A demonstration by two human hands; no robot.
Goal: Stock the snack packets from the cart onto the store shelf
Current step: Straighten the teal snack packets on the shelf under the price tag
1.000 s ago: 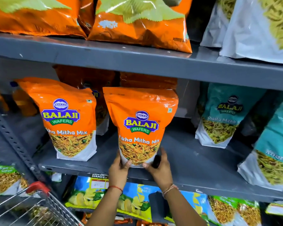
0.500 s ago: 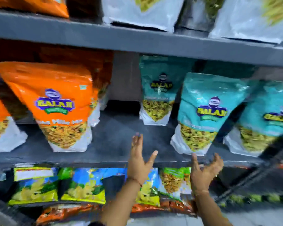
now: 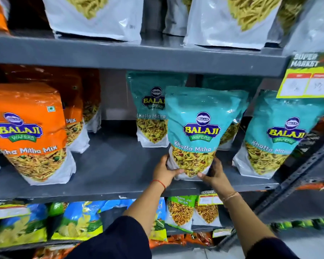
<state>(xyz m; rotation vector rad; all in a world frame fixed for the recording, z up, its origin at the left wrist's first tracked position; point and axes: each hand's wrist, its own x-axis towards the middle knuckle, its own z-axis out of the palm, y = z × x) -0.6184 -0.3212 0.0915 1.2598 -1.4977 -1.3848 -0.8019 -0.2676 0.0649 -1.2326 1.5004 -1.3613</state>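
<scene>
A teal Khatta Mitha packet [image 3: 198,126] stands upright on the grey middle shelf [image 3: 116,176]. My left hand [image 3: 165,171] grips its lower left corner and my right hand [image 3: 212,174] grips its lower right corner. Another teal packet [image 3: 150,109] stands behind it to the left, and one more [image 3: 277,135] leans at the right. An orange Tikha Mitha Mix packet [image 3: 30,131] stands at the left of the same shelf, with more orange packets behind it. The cart is out of view.
White packets [image 3: 94,17] fill the shelf above. Blue and green snack packets [image 3: 73,221] sit on the shelf below. A yellow price tag [image 3: 307,81] hangs at the upper right. A slotted upright post [image 3: 303,176] bounds the shelf on the right.
My view swung right from the orange packets to the teal ones. Both hands let go of the orange packet, reached out open, and now hold the teal packet at its base.
</scene>
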